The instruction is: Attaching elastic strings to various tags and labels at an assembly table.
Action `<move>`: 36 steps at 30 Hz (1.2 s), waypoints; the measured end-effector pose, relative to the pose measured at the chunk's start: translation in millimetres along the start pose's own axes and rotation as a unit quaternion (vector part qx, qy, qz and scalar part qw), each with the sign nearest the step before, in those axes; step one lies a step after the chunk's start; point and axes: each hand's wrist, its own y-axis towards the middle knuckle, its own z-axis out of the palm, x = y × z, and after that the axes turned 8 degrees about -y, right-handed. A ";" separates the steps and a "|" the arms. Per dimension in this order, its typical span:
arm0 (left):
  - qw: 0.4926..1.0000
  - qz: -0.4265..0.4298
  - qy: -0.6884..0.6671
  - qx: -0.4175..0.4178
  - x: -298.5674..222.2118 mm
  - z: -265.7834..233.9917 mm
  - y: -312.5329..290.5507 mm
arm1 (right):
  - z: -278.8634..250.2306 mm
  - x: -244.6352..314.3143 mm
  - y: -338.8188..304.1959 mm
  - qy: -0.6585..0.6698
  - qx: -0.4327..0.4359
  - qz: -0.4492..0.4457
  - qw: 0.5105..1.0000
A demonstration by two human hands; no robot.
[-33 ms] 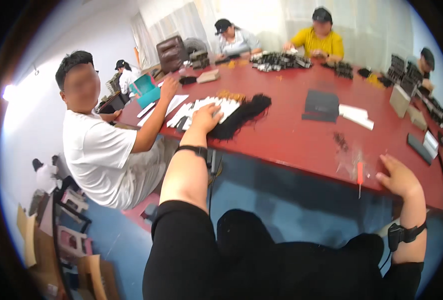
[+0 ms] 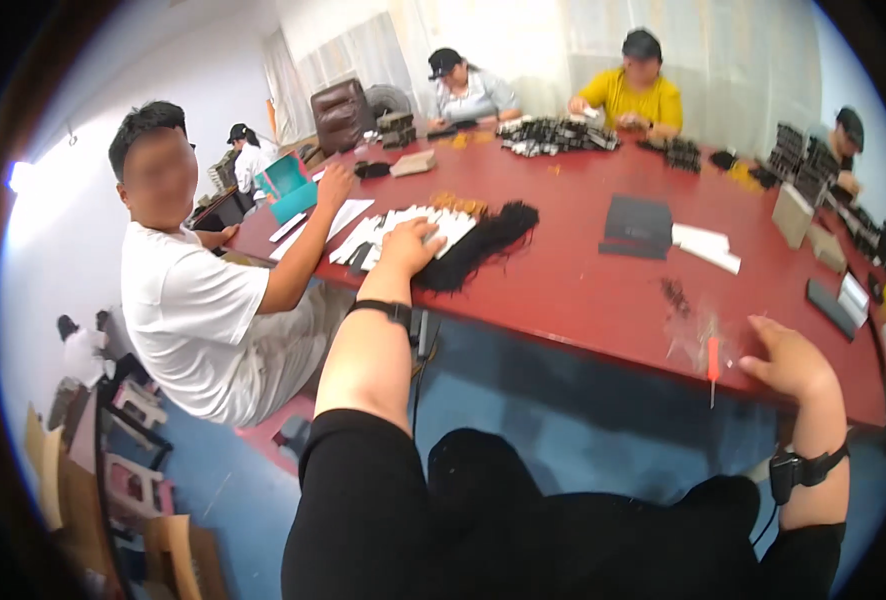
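My left hand (image 2: 409, 246) lies with fingers spread on a heap of white strips (image 2: 371, 240) near the table's edge. Right beside it runs a bundle of black strands (image 2: 483, 246), with small orange-brown pieces (image 2: 460, 204) behind. My right hand (image 2: 791, 360) hovers by the near edge at the right, fingers stretched out and holding nothing. Close to its fingertips is an orange-handled tool (image 2: 713, 356) with a thin metal shaft that sticks out past the edge. A crumpled clear plastic bag (image 2: 685, 335) lies around it.
Dark flat sheets (image 2: 636, 225) and white paper strips (image 2: 708, 248) lie on the red table (image 2: 563, 270). A person in white (image 2: 198, 290) sits close at my left, an arm on the table beside a teal box (image 2: 291, 190). Others work across; black parts (image 2: 559, 136) are piled there.
The view has shifted slightly. My left hand stays on the white strips. My right hand is a little closer to the orange-handled tool.
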 end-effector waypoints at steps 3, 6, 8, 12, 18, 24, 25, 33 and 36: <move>0.999 0.003 0.044 -0.005 -16.8 -5.6 0.5 | -19.2 44.7 23.5 -0.067 -0.107 -0.149 0.981; 0.999 -0.049 0.006 -0.023 -19.1 -2.5 2.9 | -29.5 108.0 77.6 -0.121 -0.170 -0.298 0.932; 0.994 -0.084 -0.019 -0.062 -12.6 7.0 4.5 | -28.9 158.0 128.2 -0.095 -0.199 -0.393 0.893; 0.986 -0.068 -0.066 -0.139 5.8 24.7 7.9 | -13.4 264.8 228.8 -0.118 -0.178 -0.413 0.885; 0.986 -0.043 -0.071 -0.146 8.5 22.4 7.9 | 8.1 356.3 308.8 -0.054 -0.126 -0.297 0.945; 0.983 -0.025 -0.058 -0.172 15.7 25.4 10.2 | 39.4 334.1 325.3 -0.023 -0.171 -0.396 0.902; 0.980 -0.041 -0.076 -0.178 19.0 26.3 12.2 | 41.8 327.8 325.4 -0.016 -0.172 -0.406 0.897; 0.985 -0.062 -0.070 -0.142 34.0 24.2 15.2 | 42.5 279.7 311.3 0.003 -0.163 -0.449 0.879; 0.985 -0.063 -0.078 -0.144 41.1 16.6 12.7 | 40.4 258.3 313.4 -0.008 -0.162 -0.467 0.869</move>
